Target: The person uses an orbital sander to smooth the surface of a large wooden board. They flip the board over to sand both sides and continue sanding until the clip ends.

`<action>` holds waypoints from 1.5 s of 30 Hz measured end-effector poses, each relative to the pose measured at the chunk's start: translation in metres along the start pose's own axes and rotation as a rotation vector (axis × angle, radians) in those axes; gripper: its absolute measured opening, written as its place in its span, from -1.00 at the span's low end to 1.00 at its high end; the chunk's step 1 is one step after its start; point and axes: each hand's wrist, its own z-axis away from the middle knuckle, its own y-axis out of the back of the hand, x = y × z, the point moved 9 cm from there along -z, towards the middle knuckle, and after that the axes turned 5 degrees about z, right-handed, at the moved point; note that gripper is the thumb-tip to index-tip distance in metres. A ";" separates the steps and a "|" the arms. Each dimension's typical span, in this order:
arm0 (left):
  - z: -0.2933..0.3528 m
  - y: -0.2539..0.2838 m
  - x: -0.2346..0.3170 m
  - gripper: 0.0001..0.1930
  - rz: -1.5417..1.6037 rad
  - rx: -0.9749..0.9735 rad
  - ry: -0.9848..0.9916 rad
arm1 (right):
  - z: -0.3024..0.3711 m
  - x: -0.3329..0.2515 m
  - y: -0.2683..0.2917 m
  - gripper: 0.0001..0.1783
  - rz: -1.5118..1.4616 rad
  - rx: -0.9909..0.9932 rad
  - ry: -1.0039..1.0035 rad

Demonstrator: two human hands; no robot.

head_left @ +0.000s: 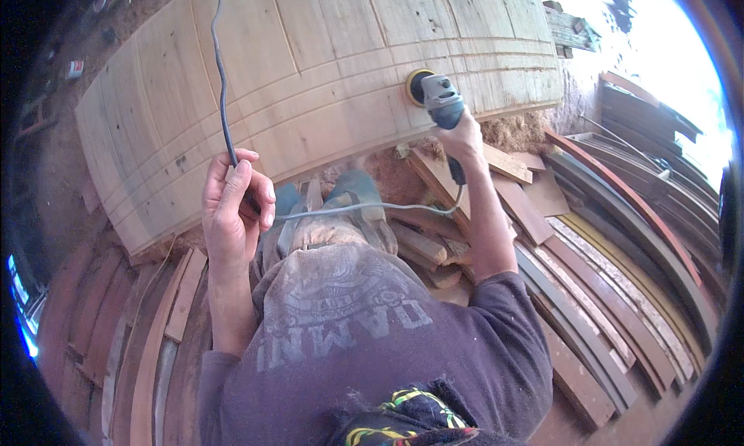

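My right hand (463, 140) is wrapped round the body of an angle grinder (446, 109). The grinder's round yellow-edged disc (418, 88) rests against, or just over, the pale wooden door panel (325, 27), near its close edge; exact contact I cannot make out. Straight and curved grooves run across the panel. My left hand (239, 194) is raised at the near side of the panel, thumb and fingers closed on the grinder's power cord (222, 89). From there the cord stretches up over the panel one way, and across in front of my waist to the grinder's rear the other way.
Stacked boards and planks (597, 275) fill the right side, with more long boards (155, 322) at the lower left. Short offcuts (418, 244) lie by my legs below the panel's near edge. Sawdust (519, 132) is heaped under its right end. A small white-and-red container (75, 69) sits far left.
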 end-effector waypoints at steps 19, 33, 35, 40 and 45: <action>0.042 0.112 0.060 -0.78 -0.025 0.126 -0.182 | 0.066 -0.113 -0.122 -0.37 -0.163 -0.113 0.200; 0.017 0.094 0.051 -0.79 -0.006 0.132 -0.155 | 0.056 -0.162 -0.094 -0.38 0.086 -0.099 0.247; 0.008 0.068 0.044 -0.79 -0.013 0.113 -0.135 | 0.034 -0.130 -0.069 -0.31 0.085 -0.104 0.188; -0.015 0.002 0.022 -0.80 -0.018 0.065 -0.092 | -0.003 -0.068 -0.022 -0.32 0.081 -0.084 0.141; -0.027 -0.047 0.003 -0.81 -0.021 0.065 -0.076 | -0.038 -0.013 0.015 -0.31 0.040 -0.058 0.122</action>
